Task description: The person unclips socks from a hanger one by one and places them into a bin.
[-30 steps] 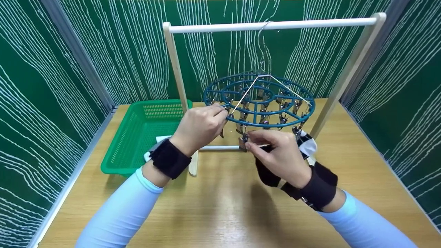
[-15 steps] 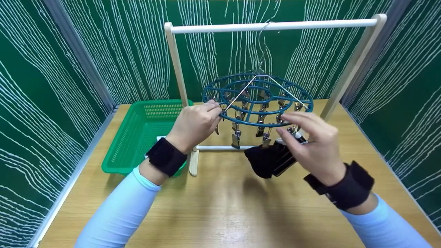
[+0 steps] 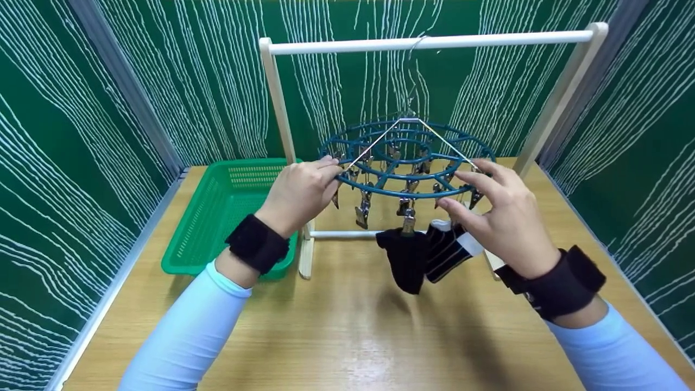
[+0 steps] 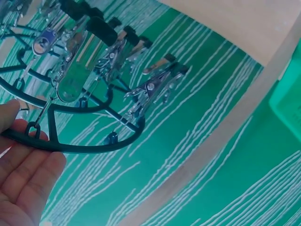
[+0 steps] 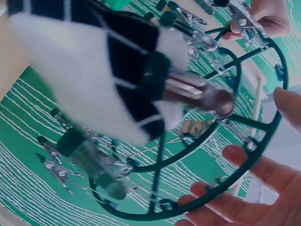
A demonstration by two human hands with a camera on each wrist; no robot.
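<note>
A round blue-green clip hanger point(image 3: 404, 193) hangs by its hook, many metal clips dangling beneath its rings. My left hand point(image 3: 304, 190) holds the hanger's left rim; in the left wrist view, its thumb and fingers point(image 4: 40, 176) lie on either side of the ring. At the right rim, my right hand point(image 3: 505, 212) has its fingers spread over the ring and its thumb below, as the right wrist view also shows, with loose fingertips point(image 5: 235, 155) at the ring. One clip holds a black sock point(image 3: 404, 260). Beside it hangs a black-and-white lined sock point(image 3: 448, 250).
A wooden rack with a white top bar point(image 3: 347, 46) carries the hanger. A green basket point(image 3: 187, 228) stands on the wooden table point(image 3: 347, 336) at left, partly behind my left arm. Green walls with white drip lines close in the back and both sides.
My right hand has left a clip at the front and moved right and up to the rim. The hanger has turned, bringing both socks into view. My left hand has shifted slightly left.
</note>
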